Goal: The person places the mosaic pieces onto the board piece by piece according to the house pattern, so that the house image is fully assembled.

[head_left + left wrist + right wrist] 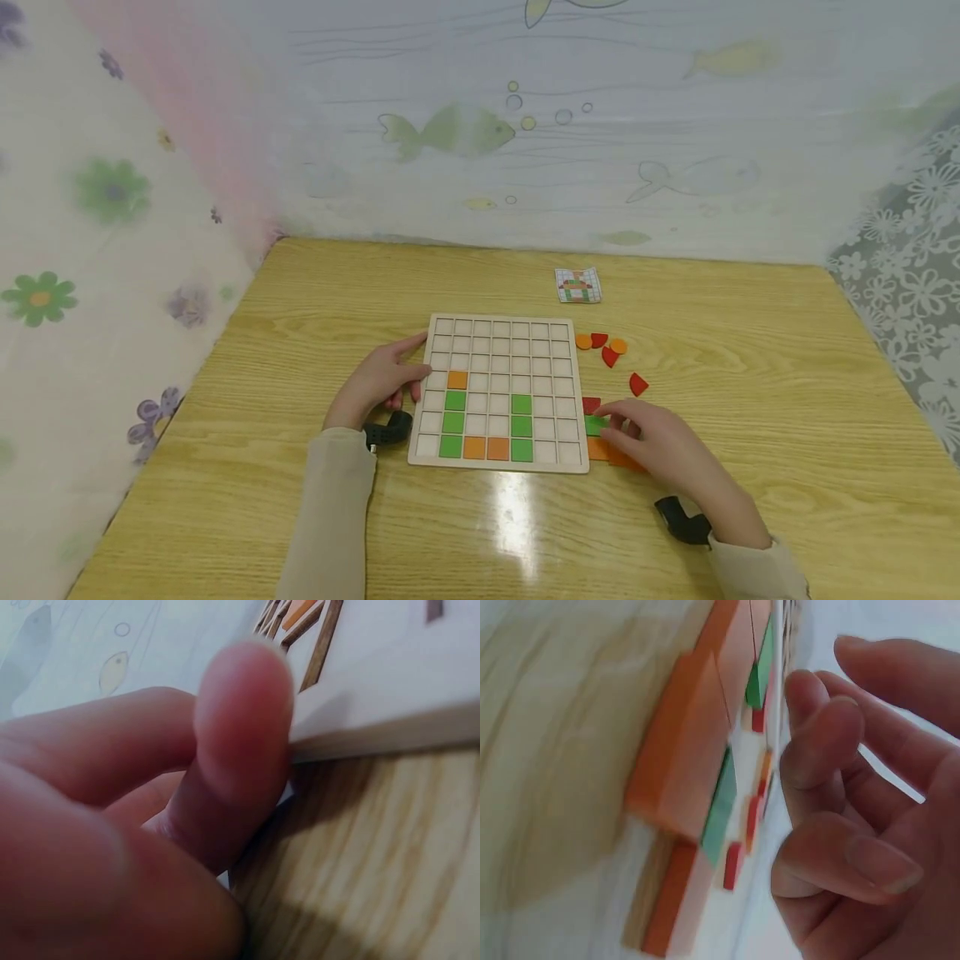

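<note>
Right hand: forearm enters from lower right, wrist bent, palm turned down, fingers angled toward the board. Digits loosely bent and apart, nothing seen between them. Fingertips sit over the loose green tile beside the board's right edge; contact cannot be told. Loose orange tiles lie under and nearer the palm; a red tile lies just beyond.

Left hand: forearm rises from below, index finger and thumb extended and spread, tips at the board's left edge, remaining fingers bent beneath. No closed grip seen.

Board lies flat on the bench between the two hands. Set in its cells: two columns of three green tiles, orange tiles between their bases, one more orange above the left column. Picture card lies beyond the board.
</note>
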`<move>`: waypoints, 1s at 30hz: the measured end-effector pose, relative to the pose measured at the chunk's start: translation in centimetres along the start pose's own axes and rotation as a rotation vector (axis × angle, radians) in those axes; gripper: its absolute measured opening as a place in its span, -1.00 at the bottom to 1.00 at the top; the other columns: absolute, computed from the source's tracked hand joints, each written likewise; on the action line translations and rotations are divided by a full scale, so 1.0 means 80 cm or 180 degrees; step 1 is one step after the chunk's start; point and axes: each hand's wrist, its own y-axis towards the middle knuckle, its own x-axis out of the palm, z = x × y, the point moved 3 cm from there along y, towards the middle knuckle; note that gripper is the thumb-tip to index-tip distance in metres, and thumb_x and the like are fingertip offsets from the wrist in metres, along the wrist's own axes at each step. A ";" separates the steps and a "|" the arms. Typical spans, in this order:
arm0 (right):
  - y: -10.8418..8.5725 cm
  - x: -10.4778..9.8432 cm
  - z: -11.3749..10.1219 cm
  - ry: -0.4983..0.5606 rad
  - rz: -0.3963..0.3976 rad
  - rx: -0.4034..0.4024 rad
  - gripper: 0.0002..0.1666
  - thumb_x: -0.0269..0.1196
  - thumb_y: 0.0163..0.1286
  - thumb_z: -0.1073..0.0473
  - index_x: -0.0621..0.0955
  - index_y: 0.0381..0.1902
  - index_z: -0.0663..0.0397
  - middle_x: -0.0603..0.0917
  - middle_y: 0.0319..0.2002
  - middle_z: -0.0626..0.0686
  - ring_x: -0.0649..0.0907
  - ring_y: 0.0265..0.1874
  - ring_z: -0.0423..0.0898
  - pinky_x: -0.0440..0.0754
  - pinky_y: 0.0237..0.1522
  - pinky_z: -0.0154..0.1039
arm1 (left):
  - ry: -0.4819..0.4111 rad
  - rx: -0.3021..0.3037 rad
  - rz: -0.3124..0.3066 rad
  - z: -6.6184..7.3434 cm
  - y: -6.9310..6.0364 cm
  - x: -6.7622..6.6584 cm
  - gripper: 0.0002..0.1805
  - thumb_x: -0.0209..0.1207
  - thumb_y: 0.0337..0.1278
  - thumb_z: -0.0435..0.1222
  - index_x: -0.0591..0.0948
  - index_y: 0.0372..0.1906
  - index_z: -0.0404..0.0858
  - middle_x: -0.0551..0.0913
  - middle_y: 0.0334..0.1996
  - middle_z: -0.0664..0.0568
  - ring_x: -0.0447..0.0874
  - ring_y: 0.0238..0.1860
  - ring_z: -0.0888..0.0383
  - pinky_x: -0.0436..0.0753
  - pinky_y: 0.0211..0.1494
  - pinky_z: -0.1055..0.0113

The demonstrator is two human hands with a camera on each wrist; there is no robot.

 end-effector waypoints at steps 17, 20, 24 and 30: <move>-0.018 -0.015 0.040 0.0251 -0.0065 0.0279 -0.51 0.25 0.13 -0.12 0.53 -0.02 -0.07 0.50 -0.36 -0.18 0.47 -0.48 -0.26 0.42 -0.44 -0.36 | -0.0021 0.0003 -0.0020 0.000 0.000 0.000 -0.38 0.13 0.11 -0.16 0.22 0.28 0.20 0.55 -0.67 -0.21 0.22 -0.87 0.17 0.29 -0.80 0.37; -0.020 -0.017 0.046 0.0242 -0.0064 0.0321 -0.49 0.25 0.11 -0.15 0.53 -0.02 -0.07 0.50 -0.35 -0.16 0.47 -0.45 -0.24 0.43 -0.42 -0.35 | -0.0039 -0.0010 -0.0019 0.000 -0.001 0.000 -0.38 0.14 0.10 -0.15 0.22 0.28 0.21 0.55 -0.66 -0.22 0.21 -0.87 0.17 0.29 -0.80 0.38; -0.023 -0.019 0.052 0.0217 -0.0084 0.0383 -0.46 0.26 0.09 -0.16 0.53 -0.01 -0.05 0.51 -0.33 -0.13 0.46 -0.43 -0.22 0.43 -0.41 -0.34 | -0.0074 -0.0031 -0.0021 -0.001 -0.001 0.000 -0.38 0.14 0.10 -0.15 0.22 0.27 0.23 0.55 -0.66 -0.22 0.21 -0.87 0.16 0.27 -0.80 0.38; -0.026 -0.025 0.059 0.0176 -0.0105 0.0417 -0.45 0.28 0.08 -0.13 0.53 0.00 -0.02 0.50 -0.30 -0.09 0.46 -0.41 -0.19 0.43 -0.41 -0.33 | 0.0027 0.0009 -0.0005 -0.003 0.001 -0.001 -0.38 0.14 0.09 -0.14 0.23 0.27 0.23 0.56 -0.67 -0.21 0.22 -0.87 0.16 0.31 -0.79 0.36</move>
